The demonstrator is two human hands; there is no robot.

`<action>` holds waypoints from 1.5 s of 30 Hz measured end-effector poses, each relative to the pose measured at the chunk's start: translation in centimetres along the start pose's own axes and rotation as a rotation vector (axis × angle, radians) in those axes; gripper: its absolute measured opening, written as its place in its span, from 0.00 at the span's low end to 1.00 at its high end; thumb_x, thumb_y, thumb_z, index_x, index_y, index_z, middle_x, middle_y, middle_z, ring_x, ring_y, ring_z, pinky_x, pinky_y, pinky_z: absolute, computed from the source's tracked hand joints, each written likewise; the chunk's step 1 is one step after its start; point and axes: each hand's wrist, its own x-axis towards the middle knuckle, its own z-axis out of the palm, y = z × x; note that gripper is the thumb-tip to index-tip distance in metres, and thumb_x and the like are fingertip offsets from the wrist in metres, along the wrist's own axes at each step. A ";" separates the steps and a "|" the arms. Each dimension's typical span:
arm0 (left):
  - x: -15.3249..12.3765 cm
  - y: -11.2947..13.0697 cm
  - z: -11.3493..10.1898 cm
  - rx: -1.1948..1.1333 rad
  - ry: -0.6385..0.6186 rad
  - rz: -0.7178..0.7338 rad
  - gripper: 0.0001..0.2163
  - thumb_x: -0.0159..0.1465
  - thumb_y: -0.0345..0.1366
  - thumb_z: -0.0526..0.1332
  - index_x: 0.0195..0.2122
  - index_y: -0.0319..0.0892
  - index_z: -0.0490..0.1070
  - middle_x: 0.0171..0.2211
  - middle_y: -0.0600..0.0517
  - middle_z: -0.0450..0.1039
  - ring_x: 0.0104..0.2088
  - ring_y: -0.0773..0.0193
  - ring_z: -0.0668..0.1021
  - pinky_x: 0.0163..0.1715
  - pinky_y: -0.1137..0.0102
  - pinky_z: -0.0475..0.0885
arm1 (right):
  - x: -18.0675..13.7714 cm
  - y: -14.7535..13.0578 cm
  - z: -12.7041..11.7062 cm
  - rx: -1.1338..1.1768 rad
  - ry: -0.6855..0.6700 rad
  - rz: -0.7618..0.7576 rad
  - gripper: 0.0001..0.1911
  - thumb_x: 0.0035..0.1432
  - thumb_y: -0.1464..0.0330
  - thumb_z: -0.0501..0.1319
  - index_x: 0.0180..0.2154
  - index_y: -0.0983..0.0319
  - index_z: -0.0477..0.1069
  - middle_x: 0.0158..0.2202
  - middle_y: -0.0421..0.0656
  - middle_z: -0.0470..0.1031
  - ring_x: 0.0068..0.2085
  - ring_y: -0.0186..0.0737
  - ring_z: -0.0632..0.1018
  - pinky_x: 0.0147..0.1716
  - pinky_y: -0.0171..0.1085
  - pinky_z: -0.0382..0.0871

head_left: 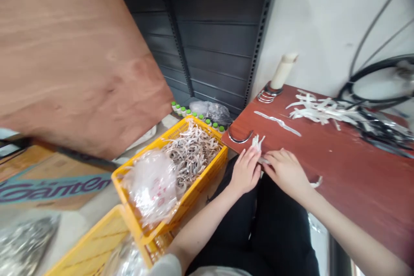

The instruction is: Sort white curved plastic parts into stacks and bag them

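At the near edge of the red-brown table, my left hand [246,169] is closed around a small bundle of white strips [258,142], whose ends stick out past its fingertips. My right hand [286,170] sits close beside it, fingers curled in a pinch on the greyish end of the bundle between the two hands. My fingers hide most of the bundle. A curved metal hoop [239,139] lies at the table corner, left of the bundle. Farther back, one flat whitish strip [278,123] rests by itself.
A pile of white strips [318,110] and black strips [384,131] covers the table's back. A white tube [283,71] stands in metal rings [268,93]. To the left, a yellow crate [190,207] holds curled strips and a plastic bag [153,185]. Green-capped bottles [183,111] stand behind it.
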 end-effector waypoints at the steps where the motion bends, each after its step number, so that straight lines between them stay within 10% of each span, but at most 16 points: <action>1: -0.8 -0.4 -0.4 -0.003 0.006 0.001 0.25 0.69 0.36 0.51 0.66 0.41 0.53 0.66 0.43 0.59 0.68 0.57 0.59 0.66 0.53 0.58 | -0.2 0.1 0.4 -0.004 0.025 -0.002 0.12 0.65 0.68 0.54 0.44 0.62 0.75 0.45 0.47 0.77 0.46 0.49 0.73 0.54 0.48 0.59; 7: -10.2 -7.6 -5.0 0.346 -0.039 -0.554 0.22 0.68 0.40 0.53 0.63 0.46 0.59 0.66 0.45 0.59 0.66 0.57 0.62 0.64 0.56 0.62 | -1.2 0.0 1.6 -0.006 0.148 0.021 0.16 0.67 0.64 0.52 0.48 0.62 0.74 0.49 0.50 0.75 0.50 0.53 0.73 0.56 0.54 0.58; 14: -22.7 -17.5 -12.9 0.676 -0.002 -1.199 0.25 0.68 0.36 0.52 0.63 0.26 0.55 0.65 0.25 0.52 0.68 0.36 0.54 0.61 0.36 0.51 | -2.4 -1.8 1.3 0.229 0.345 0.095 0.15 0.65 0.63 0.56 0.50 0.61 0.72 0.51 0.50 0.74 0.52 0.53 0.73 0.56 0.55 0.62; 20: -27.6 -19.5 -15.2 0.672 -0.167 -1.352 0.18 0.67 0.42 0.60 0.55 0.41 0.67 0.55 0.45 0.69 0.52 0.55 0.75 0.51 0.53 0.73 | -2.5 -4.9 1.7 0.470 0.447 0.011 0.11 0.62 0.70 0.61 0.47 0.57 0.74 0.47 0.46 0.76 0.47 0.47 0.77 0.54 0.51 0.66; 30: -25.0 -17.8 -18.7 0.673 -0.206 -1.311 0.15 0.70 0.45 0.54 0.45 0.39 0.72 0.43 0.47 0.74 0.39 0.62 0.77 0.41 0.63 0.73 | -3.6 -8.0 2.7 0.674 0.359 0.067 0.12 0.63 0.70 0.60 0.47 0.57 0.74 0.49 0.47 0.74 0.50 0.47 0.76 0.51 0.48 0.69; 40: -17.6 -13.8 -19.8 0.620 0.023 -1.195 0.18 0.69 0.45 0.50 0.33 0.41 0.74 0.35 0.47 0.75 0.31 0.62 0.75 0.27 0.71 0.58 | -2.7 -13.8 5.7 1.101 -0.080 0.184 0.14 0.65 0.61 0.57 0.49 0.56 0.73 0.53 0.49 0.72 0.54 0.47 0.75 0.56 0.49 0.69; 45: -13.3 -9.7 -19.5 0.456 0.129 -1.117 0.19 0.68 0.51 0.50 0.30 0.44 0.71 0.24 0.55 0.72 0.25 0.66 0.74 0.27 0.73 0.61 | -1.7 -17.1 9.0 1.599 -0.303 0.516 0.31 0.57 0.55 0.64 0.60 0.56 0.63 0.60 0.51 0.68 0.51 0.45 0.77 0.53 0.48 0.72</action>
